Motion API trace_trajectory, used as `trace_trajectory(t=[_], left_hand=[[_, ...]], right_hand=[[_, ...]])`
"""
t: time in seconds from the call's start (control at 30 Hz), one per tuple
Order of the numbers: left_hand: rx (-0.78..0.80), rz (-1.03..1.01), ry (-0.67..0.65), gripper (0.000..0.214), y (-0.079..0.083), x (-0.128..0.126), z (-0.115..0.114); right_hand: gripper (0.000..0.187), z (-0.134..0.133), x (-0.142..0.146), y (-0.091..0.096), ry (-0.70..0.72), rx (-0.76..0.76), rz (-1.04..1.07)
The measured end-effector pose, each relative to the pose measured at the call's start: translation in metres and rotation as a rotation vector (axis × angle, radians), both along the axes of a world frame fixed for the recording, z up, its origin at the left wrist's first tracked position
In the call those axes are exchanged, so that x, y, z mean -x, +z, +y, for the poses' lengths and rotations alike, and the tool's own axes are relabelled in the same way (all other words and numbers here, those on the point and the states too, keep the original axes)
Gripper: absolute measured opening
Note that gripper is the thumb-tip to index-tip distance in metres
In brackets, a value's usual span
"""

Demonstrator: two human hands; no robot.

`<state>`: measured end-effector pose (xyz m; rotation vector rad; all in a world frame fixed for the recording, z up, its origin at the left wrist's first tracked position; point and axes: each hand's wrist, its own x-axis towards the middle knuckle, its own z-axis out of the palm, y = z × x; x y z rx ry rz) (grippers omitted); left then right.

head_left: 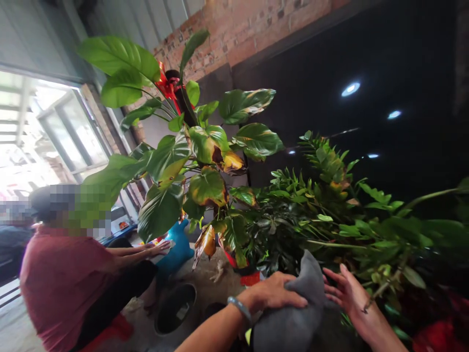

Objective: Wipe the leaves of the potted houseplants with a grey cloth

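My left hand (273, 292) lies curled over a grey cloth (298, 313) at the bottom centre, gripping its upper fold. A bracelet sits on that wrist. My right hand (351, 296) is beside the cloth on the right, fingers stretched out and apart, its fingertips touching the cloth's edge. Just beyond both hands stands a dark green leafy plant (315, 215). A tall plant with large yellow-edged leaves (198, 166) rises behind it, a red ribbon (167, 87) tied near its top.
A person in a red shirt (62, 283) crouches at the left, hands on a blue object (178, 247). An empty black pot (176, 307) lies on the floor near them. A brick wall and bright windows are behind.
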<state>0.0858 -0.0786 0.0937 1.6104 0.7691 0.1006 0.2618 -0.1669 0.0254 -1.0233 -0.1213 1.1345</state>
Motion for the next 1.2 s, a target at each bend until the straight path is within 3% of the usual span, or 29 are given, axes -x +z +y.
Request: trace_trajectory(t=[0.1, 0.17, 0.23, 0.33, 0.4, 0.47, 0.5, 0.57, 0.63, 0.7, 0.77, 0.8, 0.87, 0.97, 1.03, 1.1, 1.2], left_hand=[[0.017, -0.132, 0.000, 0.048, 0.025, 0.012, 0.003], [0.023, -0.339, 0.111, 0.056, 0.049, 0.005, 0.015], [0.040, -0.519, 0.249, 0.058, 0.060, -0.010, 0.026], [0.074, -0.490, 0.340, 0.046, 0.040, -0.025, 0.027], [0.041, -0.251, 0.226, 0.032, 0.015, -0.021, 0.014], [-0.035, -0.032, 0.019, 0.024, -0.001, -0.002, -0.001], [-0.043, 0.019, -0.062, 0.023, -0.002, 0.010, -0.006], [0.000, -0.020, -0.113, 0.030, 0.011, 0.036, -0.008], [0.053, -0.203, 0.012, 0.042, 0.038, 0.057, 0.002], [0.069, -0.427, 0.264, 0.051, 0.064, 0.067, 0.021], [0.058, -0.593, 0.522, 0.053, 0.074, 0.067, 0.039], [0.058, -0.622, 0.617, 0.053, 0.071, 0.064, 0.045], [0.089, -0.547, 0.684, 0.053, 0.047, 0.057, 0.047], [0.177, -0.304, 0.546, 0.055, -0.005, 0.056, 0.030], [0.209, -0.258, 0.446, 0.052, -0.024, 0.067, 0.017], [0.223, -0.318, 0.423, 0.049, -0.018, 0.081, 0.012], [0.207, -0.514, 0.540, 0.046, 0.027, 0.090, 0.027]], right_hand=[[0.027, 0.002, -0.010, -0.009, 0.017, 0.003, 0.034], [0.024, 0.003, -0.018, -0.013, 0.065, -0.003, 0.057], [0.025, 0.004, -0.022, -0.013, 0.117, -0.024, 0.090], [0.026, 0.003, -0.018, -0.003, 0.068, -0.039, 0.123], [0.025, 0.000, -0.011, 0.005, -0.010, -0.004, 0.115], [0.026, -0.003, -0.008, 0.009, -0.049, 0.020, 0.105], [0.027, -0.003, -0.008, 0.009, -0.046, 0.033, 0.110], [0.029, -0.002, -0.015, 0.004, -0.004, 0.045, 0.140], [0.028, 0.002, -0.026, -0.007, 0.058, 0.042, 0.172], [0.027, 0.007, -0.036, -0.020, 0.118, 0.029, 0.171], [0.027, 0.011, -0.043, -0.029, 0.149, 0.012, 0.140], [0.027, 0.012, -0.044, -0.031, 0.157, 0.000, 0.122], [0.027, 0.012, -0.043, -0.032, 0.163, -0.007, 0.102], [0.024, 0.009, -0.036, -0.027, 0.142, 0.063, 0.110], [0.021, 0.006, -0.033, -0.022, 0.074, 0.119, 0.086], [0.019, 0.004, -0.029, -0.018, 0.027, 0.132, 0.048], [0.019, 0.005, -0.023, -0.011, 0.009, 0.127, 0.024]])
